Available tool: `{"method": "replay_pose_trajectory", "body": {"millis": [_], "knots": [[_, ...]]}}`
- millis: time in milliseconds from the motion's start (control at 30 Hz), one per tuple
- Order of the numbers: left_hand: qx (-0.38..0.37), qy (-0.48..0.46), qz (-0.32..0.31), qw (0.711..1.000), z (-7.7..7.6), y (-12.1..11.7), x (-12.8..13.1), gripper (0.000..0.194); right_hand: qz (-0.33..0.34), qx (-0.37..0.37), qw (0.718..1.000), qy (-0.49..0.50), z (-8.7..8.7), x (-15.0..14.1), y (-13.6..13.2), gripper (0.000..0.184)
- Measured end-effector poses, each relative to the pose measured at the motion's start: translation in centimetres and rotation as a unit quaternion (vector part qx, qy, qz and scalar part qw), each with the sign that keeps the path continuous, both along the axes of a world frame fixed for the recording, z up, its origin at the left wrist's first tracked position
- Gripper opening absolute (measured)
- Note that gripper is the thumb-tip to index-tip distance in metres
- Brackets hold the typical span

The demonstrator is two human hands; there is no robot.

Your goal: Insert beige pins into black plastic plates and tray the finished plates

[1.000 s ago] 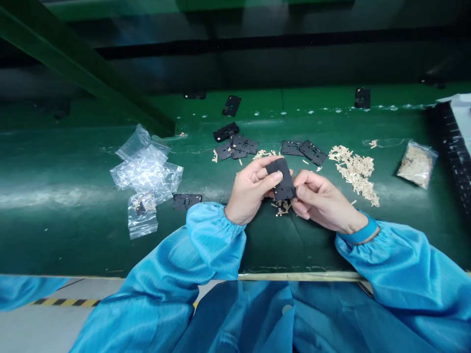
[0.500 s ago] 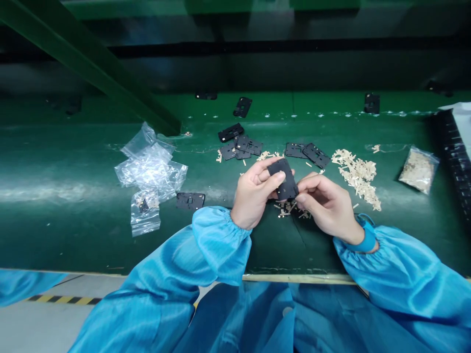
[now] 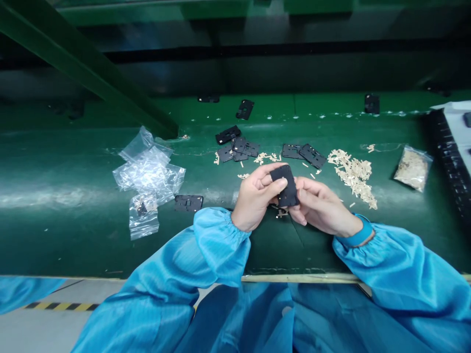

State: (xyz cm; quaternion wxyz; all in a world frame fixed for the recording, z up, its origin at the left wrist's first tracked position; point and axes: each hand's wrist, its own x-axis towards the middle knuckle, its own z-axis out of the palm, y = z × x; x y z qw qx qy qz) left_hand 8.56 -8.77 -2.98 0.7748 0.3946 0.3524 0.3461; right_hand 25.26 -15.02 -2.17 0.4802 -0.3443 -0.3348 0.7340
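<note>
- Holds a black plate (image 3: 288, 189) in the left hand (image 3: 252, 198), just right of the middle of the frame, with the thumb across its face and the fingers curled behind.
- Touches the right edge of the same plate with the right hand (image 3: 324, 208), with thumb and forefinger narrow together; cannot tell about any small piece between them.
- Holds the black plate aslant, with its long side running from upper left to lower right.
- Just under the plate in the frame, partly hidden by it: loose scraps (image 3: 281, 214), some pale, some dark.
- Wears a blue wristband (image 3: 356, 236) on the right and a loose blue sleeve (image 3: 221, 247) on each arm.
- Right of centre, beyond the right hand: a spread heap of beige pieces (image 3: 355, 171).
- Farther toward the right edge: a filled clear bag (image 3: 414, 169), apart from the heap, near a black ridged strip (image 3: 447, 162).
- Above the hands, near the centre: overlapping dark plates (image 3: 250, 148) and, to their right, another overlapping pair (image 3: 312, 156).
- Left of centre: a jumble of clear bags (image 3: 149, 169), with a single dark plate (image 3: 188, 203) just beside it.
- Across the frame: a green bench (image 3: 73, 211), with striped floor tape (image 3: 62, 306) at lower left.
</note>
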Motion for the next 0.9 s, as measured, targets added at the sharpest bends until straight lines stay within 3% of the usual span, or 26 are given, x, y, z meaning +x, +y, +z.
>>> {"method": "replay_pose_trajectory", "body": {"millis": [100,300,433,633,900], "knots": [[0.002,0.009,0.0,1.0,-0.1,0.0,0.0,0.058,-0.001,-0.017,1.0,0.008,0.1,-0.4,0.0,0.031],[0.076,0.05,0.041,0.995,0.2,0.4,-0.1,0.047,-0.056,0.064,0.976,-0.199,0.3,0.5,0.4,0.037],[0.132,0.095,0.083,0.983,0.7,0.3,-0.1,0.037,-0.08,0.06,0.955,-0.28,0.5,0.5,0.4,0.032],[0.116,0.086,0.095,0.985,0.8,0.4,-0.1,0.039,-0.091,0.045,0.972,-0.214,0.1,-0.4,0.1,0.029],[0.102,0.064,0.095,0.988,0.7,0.7,-0.3,0.042,-0.032,0.046,0.985,-0.162,0.4,0.6,0.3,0.023]]}}
